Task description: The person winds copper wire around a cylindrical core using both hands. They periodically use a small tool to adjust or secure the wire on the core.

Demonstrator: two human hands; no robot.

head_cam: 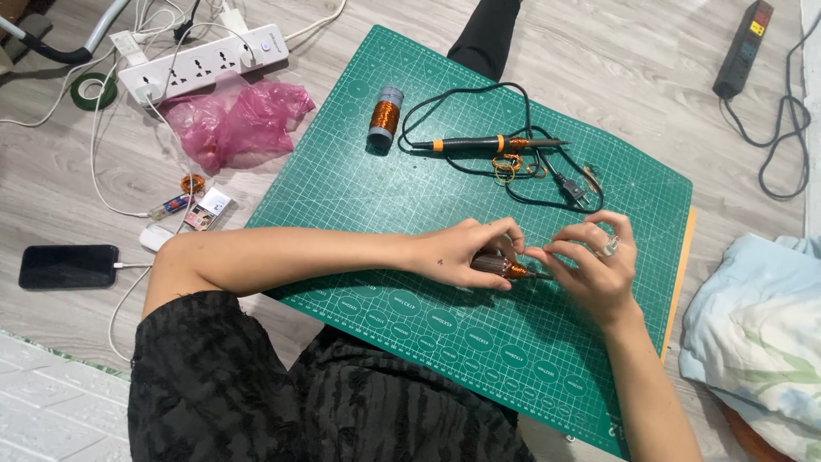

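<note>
Rotor: over green mat, long axis level, shaft pointing right. Left hand wrapped around its body; right hand pinching at shaft tip. Soldering iron, wire spool beyond.

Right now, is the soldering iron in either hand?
No, the soldering iron lies on the mat, apart from both hands.

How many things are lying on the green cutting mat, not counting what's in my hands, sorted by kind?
Copper wire spool: 1
Soldering iron with black cord: 1
Small copper wire loops: about 3, tangled with the cord, so hard to separate
Total: about 5

The left hand and right hand hold a small wound motor part.
</note>
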